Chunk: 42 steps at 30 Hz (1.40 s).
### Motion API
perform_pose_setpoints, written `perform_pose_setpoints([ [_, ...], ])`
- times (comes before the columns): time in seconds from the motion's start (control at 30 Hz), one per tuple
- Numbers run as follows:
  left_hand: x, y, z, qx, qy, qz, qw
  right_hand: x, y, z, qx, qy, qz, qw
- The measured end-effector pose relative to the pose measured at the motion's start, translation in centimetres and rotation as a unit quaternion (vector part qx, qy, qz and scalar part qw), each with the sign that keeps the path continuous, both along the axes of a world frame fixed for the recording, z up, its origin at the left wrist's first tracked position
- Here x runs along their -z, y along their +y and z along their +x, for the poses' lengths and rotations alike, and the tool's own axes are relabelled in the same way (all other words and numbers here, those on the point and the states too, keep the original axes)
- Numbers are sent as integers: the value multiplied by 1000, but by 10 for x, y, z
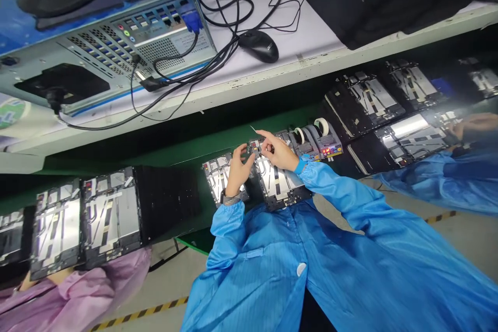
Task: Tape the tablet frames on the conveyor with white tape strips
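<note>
My left hand (238, 170) is at the upper left corner of an opened tablet-like device (277, 179), its thumb and forefinger curved and apart. On the same device's upper edge, my right hand (279, 151) has its thumb and fingertips pinched together. A thin pale sliver (253, 128) sticks out past the right forefinger; I cannot tell whether it is a tool or a strip. The device shows silver battery plates, dark cables and a black frame. A second opened device (218, 179) lies just left of it, partly behind my left hand.
Two tape dispensers (327, 142) with white rolls stand right of my hands. More opened devices (112, 218) lie left, near a co-worker's pink sleeve (89, 290). Others (416, 137) lie right, beside another person's hand (476, 124). A shelf (295, 70) overhead bears a computer (155, 41) and mouse (259, 45).
</note>
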<state>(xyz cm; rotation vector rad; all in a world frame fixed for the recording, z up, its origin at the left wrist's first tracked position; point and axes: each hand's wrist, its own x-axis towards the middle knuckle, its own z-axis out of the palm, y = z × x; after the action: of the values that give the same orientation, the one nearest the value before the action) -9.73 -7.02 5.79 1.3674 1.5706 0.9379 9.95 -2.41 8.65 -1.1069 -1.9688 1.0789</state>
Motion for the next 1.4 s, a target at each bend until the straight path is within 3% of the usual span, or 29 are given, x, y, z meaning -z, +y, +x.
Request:
perform_pose_setpoints([
  [0.17,12,-10,14,-46,-50,-10,998,-1,10,0,-27,-19,-11,999],
  [0.53,3,-13,22,-59,17,-15,998,1,18,2,-61,-23,-17,998],
  [0.93,3,-6,15,-46,17,-15,999,6,38,-7,-133,-68,45,988],
  [1.27,4,8,13,-34,33,-27,998,1,25,-5,-82,-88,29,992],
  [1.4,8,11,14,-43,-12,-49,998,-13,0,3,-9,11,-18,1000],
])
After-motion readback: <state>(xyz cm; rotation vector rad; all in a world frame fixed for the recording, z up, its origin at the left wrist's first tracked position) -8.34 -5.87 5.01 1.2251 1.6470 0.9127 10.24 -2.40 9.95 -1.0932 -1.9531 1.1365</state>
